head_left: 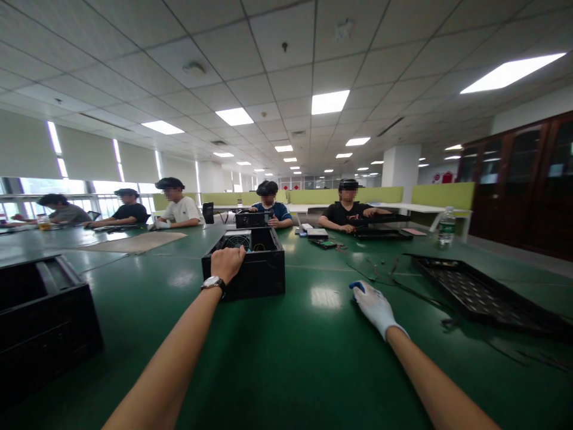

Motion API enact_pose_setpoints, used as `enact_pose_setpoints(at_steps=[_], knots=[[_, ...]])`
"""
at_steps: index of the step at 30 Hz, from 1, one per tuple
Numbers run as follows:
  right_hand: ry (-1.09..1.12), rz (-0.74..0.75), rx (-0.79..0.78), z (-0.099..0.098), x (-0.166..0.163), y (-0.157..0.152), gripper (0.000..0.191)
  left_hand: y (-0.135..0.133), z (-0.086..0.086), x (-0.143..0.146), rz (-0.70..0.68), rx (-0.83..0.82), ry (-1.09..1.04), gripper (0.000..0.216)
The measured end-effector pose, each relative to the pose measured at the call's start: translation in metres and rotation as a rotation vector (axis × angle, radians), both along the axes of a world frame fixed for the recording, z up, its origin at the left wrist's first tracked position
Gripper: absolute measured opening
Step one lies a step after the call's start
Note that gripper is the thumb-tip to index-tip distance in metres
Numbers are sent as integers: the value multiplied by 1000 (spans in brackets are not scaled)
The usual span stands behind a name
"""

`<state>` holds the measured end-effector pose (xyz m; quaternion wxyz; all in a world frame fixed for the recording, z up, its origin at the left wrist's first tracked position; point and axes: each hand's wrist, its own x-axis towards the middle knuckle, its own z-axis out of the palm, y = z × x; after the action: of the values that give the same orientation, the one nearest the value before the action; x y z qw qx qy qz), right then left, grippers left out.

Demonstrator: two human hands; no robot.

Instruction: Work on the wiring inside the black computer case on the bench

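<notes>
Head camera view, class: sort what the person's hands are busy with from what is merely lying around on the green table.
In hand:
left hand gripping the open black computer case
gloved right hand resting on a blue-tipped tool

Lying about:
perforated black side panel
water bottle
second black case
loose cables

**One head-worn view, looking forward across the table**

The single camera sits on the person's head, facing forward and only slightly down. Both forearms reach out from the lower edge, close to the lens. The green table (277, 358) stretches away beneath; the ceiling (286, 71) fills the upper half. Seated co-workers sit well away at the far side.
</notes>
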<state>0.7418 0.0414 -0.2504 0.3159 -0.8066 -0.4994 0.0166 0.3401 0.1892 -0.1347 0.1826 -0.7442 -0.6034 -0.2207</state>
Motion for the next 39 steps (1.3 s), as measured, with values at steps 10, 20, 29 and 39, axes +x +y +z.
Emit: enact_pose_setpoints(at_steps=[10, 20, 29, 39], knots=[[27, -4, 82, 0, 0, 0, 42, 9, -8, -3, -32, 64, 23, 39], [4, -36, 86, 1, 0, 1, 41, 10, -9, -5, -45, 111, 93, 35], [-16, 6, -11, 9, -9, -7, 45, 5, -6, -3, -40, 75, 85, 36], [4, 30, 5, 10, -11, -8, 44, -3, 2, -2, -27, -2, 62, 34]])
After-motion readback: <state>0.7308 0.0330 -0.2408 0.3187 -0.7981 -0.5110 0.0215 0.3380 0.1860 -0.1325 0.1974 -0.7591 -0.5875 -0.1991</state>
